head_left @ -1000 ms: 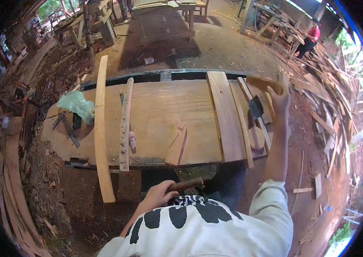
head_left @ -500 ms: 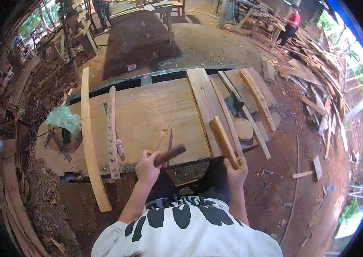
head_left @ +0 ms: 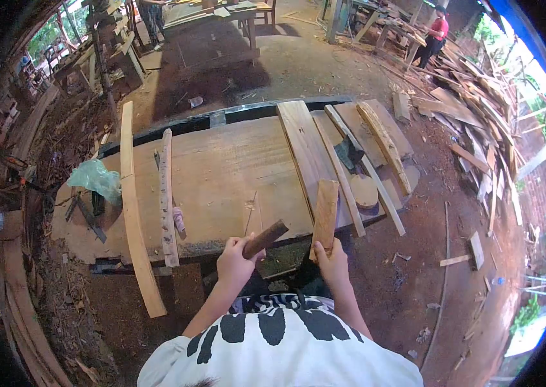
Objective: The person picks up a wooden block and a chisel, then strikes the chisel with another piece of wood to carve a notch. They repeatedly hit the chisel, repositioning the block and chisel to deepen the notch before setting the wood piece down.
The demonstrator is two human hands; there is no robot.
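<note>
Left grip (head_left: 234,264) was seen from the head camera to be curled round a short dark brown stick (head_left: 268,238), whose free end was pointed up and to the right. By the right grip (head_left: 333,259) the lower end of a short wooden block (head_left: 326,209) was pinched, with the thumb laid along its near face. Both pieces were held at the near edge of the table (head_left: 221,171), the stick and the block being kept apart, and the wide plank (head_left: 297,148) was partly covered in view by the block.

To the right of the wide plank, a narrow strip (head_left: 337,171) was laid, and beyond it a pale strip (head_left: 376,187), by which a dark flat piece (head_left: 348,155) was crossed. A round wooden disc (head_left: 364,189) was placed between those two strips, and a rough-edged strip (head_left: 384,145) was set farther right.

On the left, a long pale plank (head_left: 132,206) was left overhanging the near edge. Next to it a slat (head_left: 166,193) marked with a row of dark spots was laid, with a pink roll (head_left: 178,220) just beside it. A pale green plastic bag (head_left: 95,178) was crumpled at the far left. Loose boards (head_left: 473,116) were heaped on the ground at right, near a person in a red top (head_left: 439,29).
</note>
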